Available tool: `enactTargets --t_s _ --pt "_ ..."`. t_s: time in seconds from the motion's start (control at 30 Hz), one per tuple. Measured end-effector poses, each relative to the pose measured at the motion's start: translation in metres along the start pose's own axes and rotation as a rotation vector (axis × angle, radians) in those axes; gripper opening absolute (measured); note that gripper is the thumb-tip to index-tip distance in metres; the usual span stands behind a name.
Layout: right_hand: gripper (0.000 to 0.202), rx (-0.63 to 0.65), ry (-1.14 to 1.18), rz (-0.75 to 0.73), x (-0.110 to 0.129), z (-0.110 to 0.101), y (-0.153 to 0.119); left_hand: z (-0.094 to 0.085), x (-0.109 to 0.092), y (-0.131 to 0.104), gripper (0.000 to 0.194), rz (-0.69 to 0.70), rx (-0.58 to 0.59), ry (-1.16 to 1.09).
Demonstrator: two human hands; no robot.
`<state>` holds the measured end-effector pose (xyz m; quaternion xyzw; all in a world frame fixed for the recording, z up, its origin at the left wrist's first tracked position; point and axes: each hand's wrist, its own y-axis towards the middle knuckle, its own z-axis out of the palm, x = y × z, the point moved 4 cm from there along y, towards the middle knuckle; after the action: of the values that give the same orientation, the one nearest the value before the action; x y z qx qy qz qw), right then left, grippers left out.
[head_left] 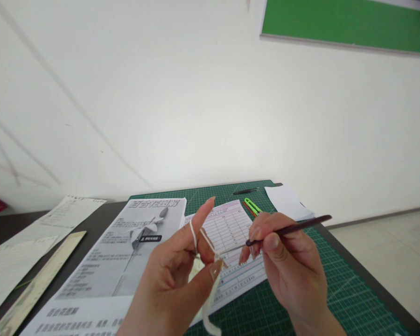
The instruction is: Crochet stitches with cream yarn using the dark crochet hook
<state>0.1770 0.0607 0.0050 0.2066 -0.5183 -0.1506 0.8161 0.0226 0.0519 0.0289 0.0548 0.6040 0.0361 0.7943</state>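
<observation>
My left hand (178, 275) pinches a small piece of white crochet work (217, 258) between thumb and fingers. White yarn (193, 233) loops round its raised index finger and runs down to the piece. A white strand dangles below the thumb. In my right hand (290, 266) is a crochet hook (297, 226) with a dark handle, held like a pen. Its thin metal shaft points left, and the tip meets the white work at my left fingertips. The exact stitch at the tip is too small to make out.
Under my hands lie a printed chart sheet (231, 219) and a green cutting mat (343, 284). A printed picture sheet (101, 280) and a ruler (44, 284) lie leftward. Behind are a green clip-like tool (252, 206), a dark pen-like tool (245, 191) and white paper (289, 201). A wall rises beyond.
</observation>
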Motion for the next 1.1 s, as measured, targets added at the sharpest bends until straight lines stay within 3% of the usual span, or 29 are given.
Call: enactTargets --t_s 0.27,0.47,0.6,0.73,0.9,0.97,1.1 --pt "0.013 0.028 -0.045 -0.04 0.002 0.0 0.0 -0.002 0.002 0.0 0.048 -0.019 -0.029 0.05" --pt "0.012 0.037 -0.097 -0.097 0.006 0.003 -0.001 -0.003 0.004 -0.001 0.008 -0.03 -0.036 0.191" --pt "0.013 0.046 -0.144 -0.136 0.008 0.005 -0.002 -0.005 0.004 -0.001 0.016 -0.03 -0.031 0.257" --pt "0.015 0.046 -0.178 -0.193 0.01 0.007 -0.004 -0.011 0.008 0.002 0.008 -0.002 -0.021 0.252" --pt "0.016 0.024 -0.168 -0.27 0.01 0.011 -0.005 -0.011 0.01 0.005 0.055 -0.06 -0.055 -0.027" --pt "0.019 0.047 -0.202 -0.287 0.01 0.014 -0.005 -0.007 0.011 0.003 0.061 -0.144 -0.067 -0.169" --pt "0.032 0.138 -0.316 -0.327 0.009 0.02 -0.006 -0.001 0.014 0.0 0.063 -0.273 0.019 -0.399"
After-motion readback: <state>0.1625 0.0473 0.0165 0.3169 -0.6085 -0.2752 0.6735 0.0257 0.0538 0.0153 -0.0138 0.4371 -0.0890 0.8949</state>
